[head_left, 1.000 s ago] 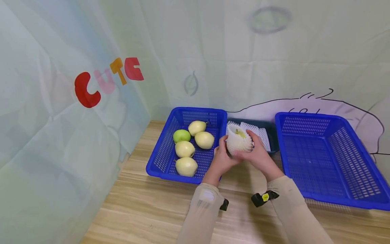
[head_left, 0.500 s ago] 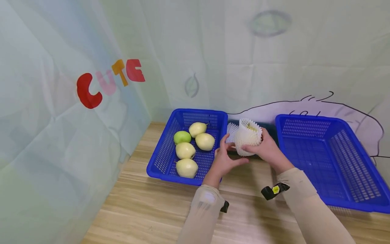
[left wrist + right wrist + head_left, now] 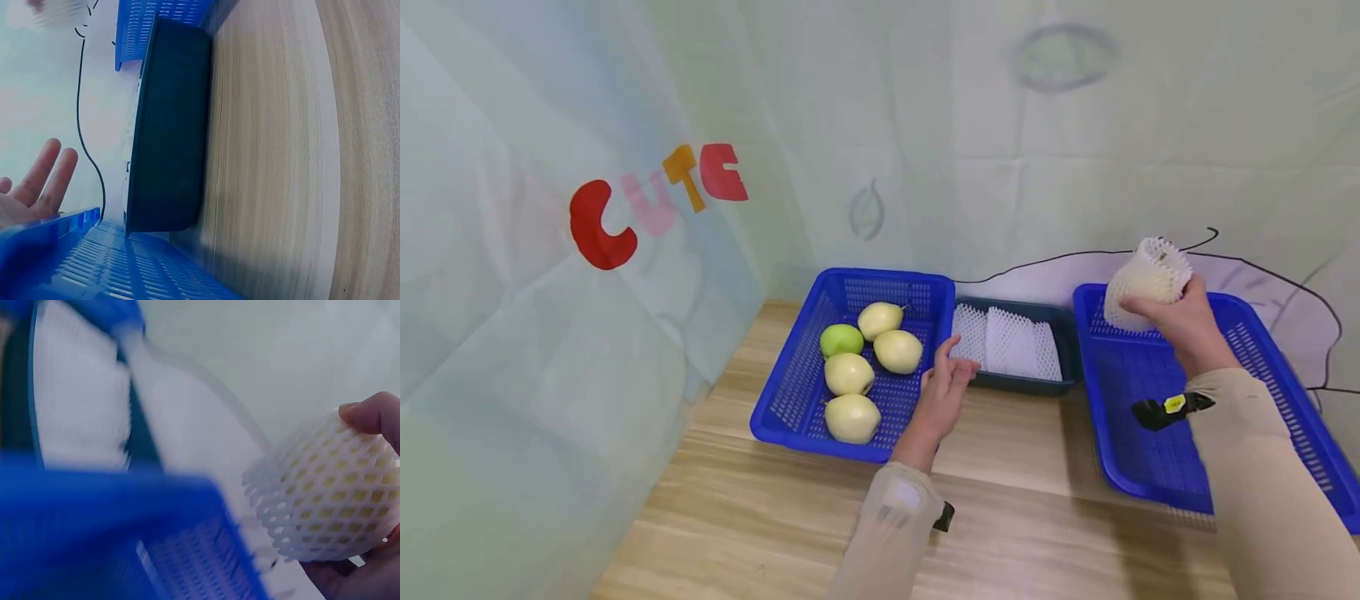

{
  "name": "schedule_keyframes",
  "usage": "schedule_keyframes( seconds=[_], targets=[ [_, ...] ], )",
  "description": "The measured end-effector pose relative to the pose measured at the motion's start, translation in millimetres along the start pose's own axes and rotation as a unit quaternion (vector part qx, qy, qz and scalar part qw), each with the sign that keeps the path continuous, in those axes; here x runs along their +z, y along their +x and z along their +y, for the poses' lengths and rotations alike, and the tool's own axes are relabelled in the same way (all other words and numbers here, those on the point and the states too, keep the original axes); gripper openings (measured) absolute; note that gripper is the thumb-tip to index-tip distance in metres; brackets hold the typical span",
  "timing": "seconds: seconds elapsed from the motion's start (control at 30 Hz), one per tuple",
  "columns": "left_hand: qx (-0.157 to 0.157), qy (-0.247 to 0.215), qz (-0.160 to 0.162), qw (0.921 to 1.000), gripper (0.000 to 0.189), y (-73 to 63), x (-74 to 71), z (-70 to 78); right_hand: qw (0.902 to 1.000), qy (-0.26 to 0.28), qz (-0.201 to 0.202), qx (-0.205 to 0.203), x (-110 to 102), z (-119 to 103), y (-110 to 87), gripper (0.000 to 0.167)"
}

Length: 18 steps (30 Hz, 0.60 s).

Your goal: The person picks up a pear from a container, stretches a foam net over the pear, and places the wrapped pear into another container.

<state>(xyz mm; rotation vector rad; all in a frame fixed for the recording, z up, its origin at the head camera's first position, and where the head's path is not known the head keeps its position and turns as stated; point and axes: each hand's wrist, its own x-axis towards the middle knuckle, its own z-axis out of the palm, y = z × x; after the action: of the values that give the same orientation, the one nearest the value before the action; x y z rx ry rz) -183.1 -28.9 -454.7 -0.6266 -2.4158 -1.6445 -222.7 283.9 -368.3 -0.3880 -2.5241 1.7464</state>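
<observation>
My right hand (image 3: 1191,329) grips a pale yellow pear in a white foam net sleeve (image 3: 1142,292), held up over the back left part of the right blue basket (image 3: 1150,450). In the right wrist view the yellow skin of the pear (image 3: 340,494) shows through the mesh, with the thumb on one side and fingers on the other. My left hand (image 3: 943,396) holds nothing; its fingers are spread loosely above the right rim of the left blue basket (image 3: 827,446). In the left wrist view, two fingers (image 3: 59,178) extend past that basket's edge.
Several pale pears (image 3: 852,418) and one green apple-like fruit (image 3: 841,341) lie in the left basket. Between the baskets stands a dark green tray (image 3: 1018,383) with several flat white foam nets (image 3: 1011,342). A printed cloth (image 3: 985,167) hangs behind the wooden table (image 3: 1000,517).
The right hand has carried the netted pear rightward from above the green tray to over the right basket. The left hand has let go of it and stayed near the left basket's rim.
</observation>
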Motion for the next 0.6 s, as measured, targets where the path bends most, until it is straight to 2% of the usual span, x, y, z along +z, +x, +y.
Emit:
schedule_keyframes(
  seconds=[0.13, 0.2, 0.3, 0.43, 0.6],
  targets=[
    [-0.003, 0.002, 0.003, 1.0000, 0.046, 2.2, 4.0, 2.2, 0.9992, -0.012, 0.002, 0.039, -12, 31, 18.1, 0.101],
    [-0.004, 0.008, 0.000, 1.0000, 0.043, 0.8, 3.0, 1.5, 0.9986, -0.013, 0.006, 0.051, -8, 49, 25.8, 0.101],
    [0.002, 0.019, -0.008, 0.9998, 0.049, 0.1, 3.1, 0.3, 0.9978, -0.003, 0.016, 0.064, 0, 71, 36.4, 0.099],
    [0.010, 0.033, -0.012, 0.9993, 0.069, -1.2, 3.4, 0.2, 0.9967, -0.004, 0.027, 0.076, 14, 89, 47.1, 0.096],
    [0.016, 0.042, -0.008, 0.9990, 0.070, -1.9, 3.8, 0.0, 0.9965, -0.031, 0.023, 0.074, 25, 101, 54.6, 0.095]
  ],
)
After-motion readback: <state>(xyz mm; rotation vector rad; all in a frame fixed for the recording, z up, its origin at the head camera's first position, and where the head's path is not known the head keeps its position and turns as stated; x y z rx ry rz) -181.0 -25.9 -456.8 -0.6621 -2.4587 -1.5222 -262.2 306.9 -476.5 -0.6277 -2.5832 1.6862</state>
